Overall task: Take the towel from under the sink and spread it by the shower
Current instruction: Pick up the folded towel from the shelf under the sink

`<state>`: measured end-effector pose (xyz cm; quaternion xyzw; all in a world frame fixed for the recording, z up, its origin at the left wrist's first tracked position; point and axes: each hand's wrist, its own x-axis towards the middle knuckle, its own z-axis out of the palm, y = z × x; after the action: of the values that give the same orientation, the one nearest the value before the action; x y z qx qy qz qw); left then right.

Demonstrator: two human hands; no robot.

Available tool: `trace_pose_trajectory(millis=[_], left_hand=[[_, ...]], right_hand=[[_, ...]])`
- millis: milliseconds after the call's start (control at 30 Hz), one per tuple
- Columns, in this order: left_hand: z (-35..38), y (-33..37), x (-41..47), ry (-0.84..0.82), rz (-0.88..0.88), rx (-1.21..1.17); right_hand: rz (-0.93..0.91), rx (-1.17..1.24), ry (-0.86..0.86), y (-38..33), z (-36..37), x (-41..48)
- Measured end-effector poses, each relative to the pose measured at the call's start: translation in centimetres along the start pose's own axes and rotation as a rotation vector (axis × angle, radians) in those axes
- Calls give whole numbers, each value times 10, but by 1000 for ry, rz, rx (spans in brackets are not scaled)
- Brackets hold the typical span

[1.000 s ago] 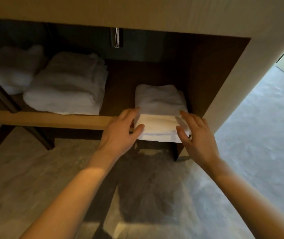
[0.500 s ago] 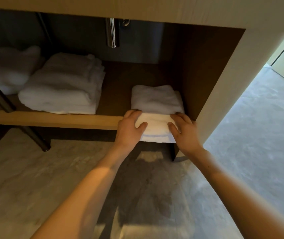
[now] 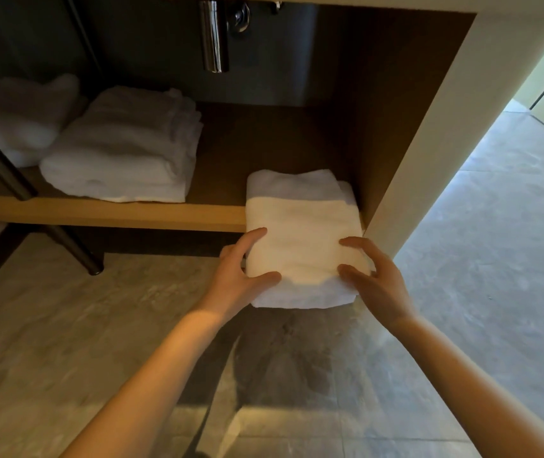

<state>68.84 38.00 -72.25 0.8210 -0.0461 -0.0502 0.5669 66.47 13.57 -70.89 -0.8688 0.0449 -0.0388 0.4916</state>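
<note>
A folded white towel (image 3: pixel 300 233) sticks out halfway over the front edge of the wooden shelf (image 3: pixel 115 213) under the sink, at the shelf's right end. My left hand (image 3: pixel 241 276) grips its front left corner, thumb on top. My right hand (image 3: pixel 373 279) grips the front right corner the same way. The towel's back half still lies on the shelf; its front half hangs in the air over the floor.
A larger stack of folded white towels (image 3: pixel 125 153) and another white bundle (image 3: pixel 22 117) lie on the shelf to the left. A chrome drain pipe (image 3: pixel 213 34) hangs above. A dark metal leg (image 3: pixel 32 206) slants down at left. The vanity's pale side panel (image 3: pixel 436 143) stands right; grey tiled floor (image 3: pixel 482 259) beyond.
Both hands closed on the towel's front corners and have pulled it forward, so it now overhangs the shelf edge much farther than before.
</note>
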Motion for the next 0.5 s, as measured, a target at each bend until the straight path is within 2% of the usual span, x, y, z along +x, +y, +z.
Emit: trace_pose_trajectory(millis=[167, 367, 500], left_hand=[[-11, 8, 18, -152, -47, -56], [-16, 20, 40, -191, -91, -185], [-6, 15, 41, -175, -79, -223]], right_hand=[[36, 170, -173, -4, -8, 23], [41, 108, -321, -6, -15, 55], [-52, 74, -280, 2, -16, 60]])
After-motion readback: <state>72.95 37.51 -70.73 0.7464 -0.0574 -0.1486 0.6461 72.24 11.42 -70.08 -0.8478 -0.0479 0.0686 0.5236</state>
